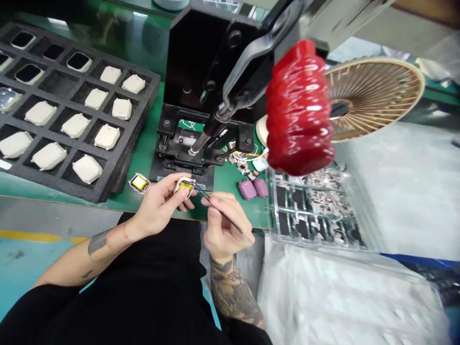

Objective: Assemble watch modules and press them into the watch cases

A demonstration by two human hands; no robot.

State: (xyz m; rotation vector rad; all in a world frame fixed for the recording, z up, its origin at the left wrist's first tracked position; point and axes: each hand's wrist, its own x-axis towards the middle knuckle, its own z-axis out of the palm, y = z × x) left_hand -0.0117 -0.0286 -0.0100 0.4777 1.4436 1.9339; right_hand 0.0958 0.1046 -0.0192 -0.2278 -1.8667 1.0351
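Observation:
Between the thumb and fingers of my left hand (160, 203) is a small white watch case (184, 187) with yellow parts showing inside. My right hand (228, 223) grips dark tweezers (219, 208), whose tips touch the right rim of that case. Another opened watch case (139, 183), also white with a yellow inside, lies on the green mat just left of my left hand. Two purple cases (253, 189) rest on the mat beyond my right hand. What the tweezer tips hold, if anything, is too small to make out.
A black hand press (187, 139) with a red handle (300, 110) stands right before my hands. On the left is a dark foam tray (104, 184) of watch cases. To the right are a clear tray (275, 225) of small parts and a fan (377, 96).

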